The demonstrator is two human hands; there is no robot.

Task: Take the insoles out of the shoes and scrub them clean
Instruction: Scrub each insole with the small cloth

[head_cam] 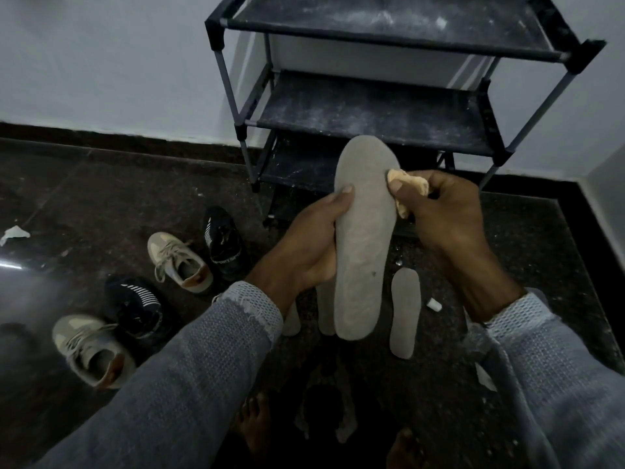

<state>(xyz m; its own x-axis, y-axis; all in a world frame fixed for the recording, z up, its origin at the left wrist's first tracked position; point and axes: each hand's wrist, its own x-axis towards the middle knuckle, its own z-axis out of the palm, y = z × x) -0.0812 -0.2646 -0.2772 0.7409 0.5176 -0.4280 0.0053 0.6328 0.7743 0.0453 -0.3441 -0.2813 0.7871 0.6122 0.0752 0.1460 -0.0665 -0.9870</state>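
Pinching a crumpled tan cloth between thumb and curled fingers, the right hand presses it against the right edge of a grey insole, up near the broad toe end. Over on the other side, the left hand grips that insole around its narrow waist, thumb laid flat on the face, fingers wrapped behind, holding it upright above the floor. The insole looks like thin, flexible foam with a matte, faintly mottled surface and one small dark speck low down. So the scrubbing is under way on this one. Below it, three more grey insoles lie flat on the dark speckled floor, so all the removing looks done; whether those three are already clean, I cannot tell. Off to the left sit two beige lace-up sneakers and two black striped knit shoes, well apart from the work. Behind stands a dusty black shoe rack on grey tubes.
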